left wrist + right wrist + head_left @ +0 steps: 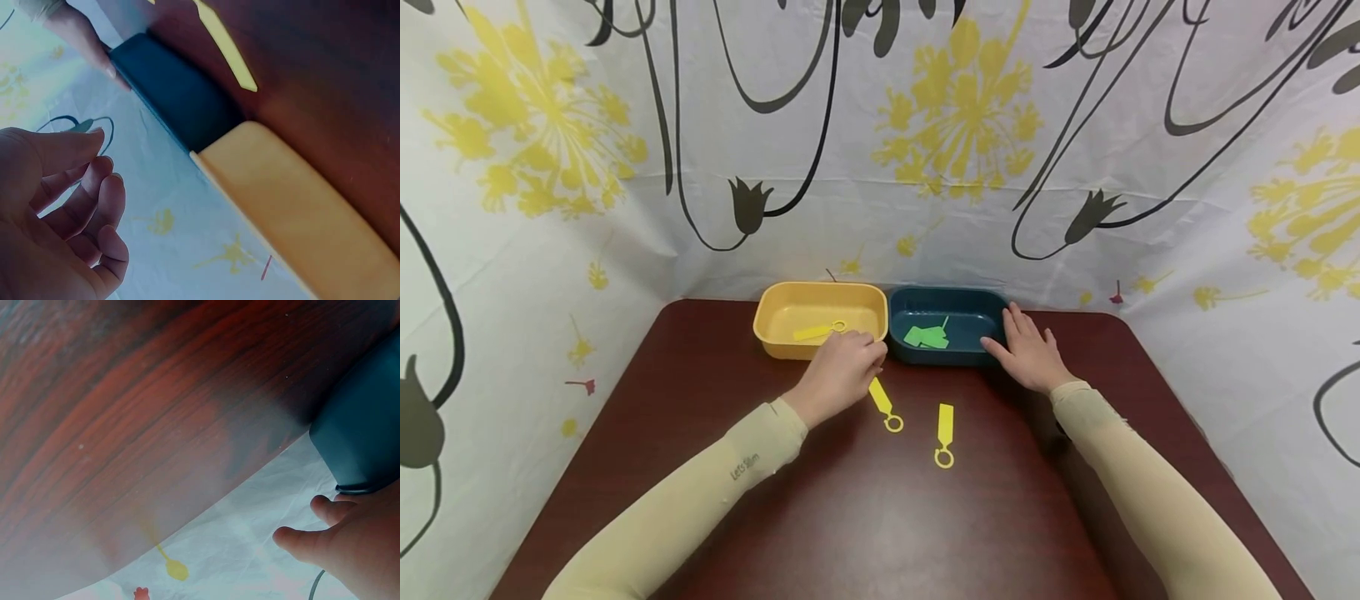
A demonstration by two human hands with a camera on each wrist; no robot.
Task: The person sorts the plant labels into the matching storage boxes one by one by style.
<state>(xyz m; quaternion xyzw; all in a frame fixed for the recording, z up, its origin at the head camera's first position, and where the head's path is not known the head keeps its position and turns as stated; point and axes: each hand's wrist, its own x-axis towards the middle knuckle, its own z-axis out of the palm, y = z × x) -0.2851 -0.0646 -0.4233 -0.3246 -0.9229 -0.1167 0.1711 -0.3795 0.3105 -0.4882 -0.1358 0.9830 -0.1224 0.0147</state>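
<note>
My left hand [842,367] hovers over the front right corner of the yellow bin [762,332]. Its fingers are loosely curled, and nothing shows between thumb and fingertips in the left wrist view [69,206]. A yellow tag with a ring end [881,398] lies on the table just below that hand. Another yellow ring tag [945,427] lies farther right. Inside the yellow bin is a yellow tag [811,332]. Several green tags [928,337] lie in the dark blue bin [955,357]. My right hand [1033,357] touches that bin's right side, fingers spread.
Both bins stand side by side at the back of the dark red wooden table [850,517]. Behind them hangs a white sheet [820,233] with grey and yellow flower prints, which also runs along both sides.
</note>
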